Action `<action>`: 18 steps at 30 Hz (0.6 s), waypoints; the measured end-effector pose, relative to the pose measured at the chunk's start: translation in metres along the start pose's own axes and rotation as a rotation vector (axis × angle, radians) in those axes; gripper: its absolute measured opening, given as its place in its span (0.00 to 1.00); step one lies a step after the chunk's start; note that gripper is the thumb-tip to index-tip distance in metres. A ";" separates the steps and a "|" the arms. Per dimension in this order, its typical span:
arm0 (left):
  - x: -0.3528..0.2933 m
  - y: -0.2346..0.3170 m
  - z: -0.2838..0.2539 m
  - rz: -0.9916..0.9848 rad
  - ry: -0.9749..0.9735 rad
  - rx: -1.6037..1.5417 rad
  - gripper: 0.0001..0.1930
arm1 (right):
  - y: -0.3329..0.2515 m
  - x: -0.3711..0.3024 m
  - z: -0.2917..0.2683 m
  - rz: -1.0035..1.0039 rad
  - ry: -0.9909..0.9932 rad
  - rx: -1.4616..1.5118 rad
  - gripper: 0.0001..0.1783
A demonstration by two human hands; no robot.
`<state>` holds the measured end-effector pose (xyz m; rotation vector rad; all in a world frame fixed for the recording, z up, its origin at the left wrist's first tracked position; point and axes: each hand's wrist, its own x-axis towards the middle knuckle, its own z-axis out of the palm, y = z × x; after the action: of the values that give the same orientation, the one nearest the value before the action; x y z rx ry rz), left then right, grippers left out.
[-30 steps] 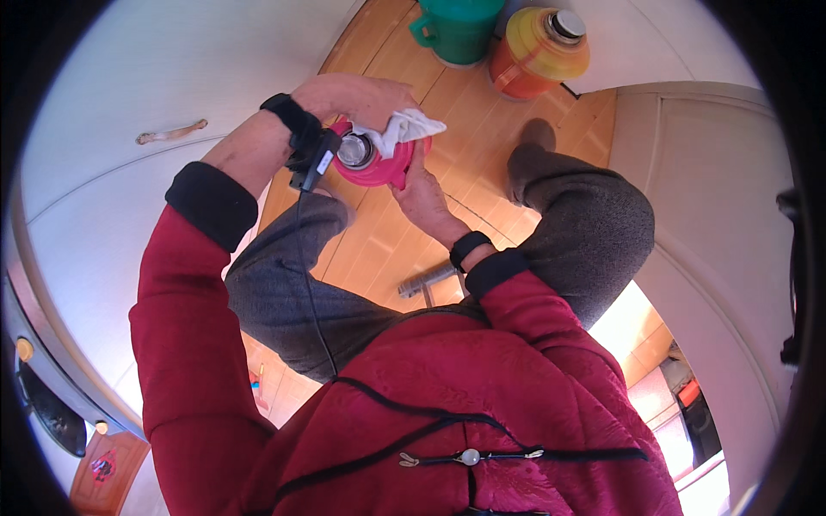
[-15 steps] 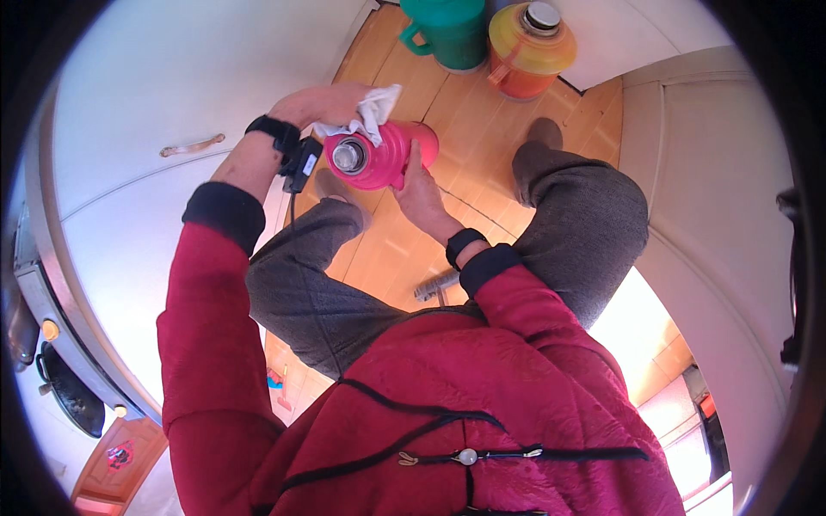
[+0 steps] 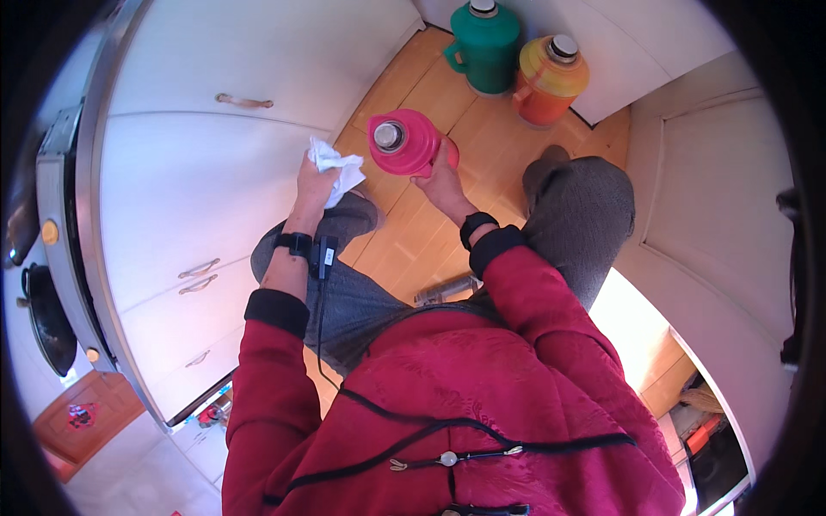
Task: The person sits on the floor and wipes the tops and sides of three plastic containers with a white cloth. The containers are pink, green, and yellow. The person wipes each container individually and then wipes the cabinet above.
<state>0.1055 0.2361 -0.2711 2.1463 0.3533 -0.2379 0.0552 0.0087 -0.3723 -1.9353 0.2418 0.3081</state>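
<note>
My right hand (image 3: 442, 183) is closed on the side handle of a pink thermos flask (image 3: 415, 138), held above the floor between my knees. The flask tilts, its silvery stopper (image 3: 388, 136) facing up and to the left. In my left hand (image 3: 315, 184) is a crumpled white cloth (image 3: 335, 163), perhaps paper; its material is hard to tell. A short gap separates cloth and flask, so the left hand touches only the cloth.
A green thermos flask (image 3: 487, 50) and a yellow-orange one (image 3: 555, 76) stand on the wooden floor against white panels. White cabinets (image 3: 198, 189) with handles line the left, a pale door (image 3: 705, 181) the right. A grey object (image 3: 446, 290) lies near my lap.
My left hand has drawn back from the flask with the cloth, toward me and slightly left. The flask, in my right hand, sits a little further right and is more exposed.
</note>
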 end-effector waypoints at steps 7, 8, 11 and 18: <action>0.041 0.063 0.012 0.310 0.118 0.345 0.22 | -0.038 -0.014 -0.029 -0.132 0.185 -0.141 0.51; 0.042 0.069 0.017 0.383 0.129 0.344 0.22 | -0.045 -0.014 -0.037 -0.117 0.156 -0.165 0.48; 0.048 0.086 0.030 0.462 0.057 0.329 0.26 | -0.068 -0.008 -0.055 -0.127 0.105 -0.184 0.37; 0.038 0.102 0.041 0.471 -0.081 0.665 0.29 | -0.097 0.027 -0.094 -0.244 -0.253 -0.034 0.26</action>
<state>0.1744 0.1539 -0.2267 2.7800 -0.3338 -0.1826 0.1207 -0.0436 -0.2629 -1.9131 -0.1654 0.3914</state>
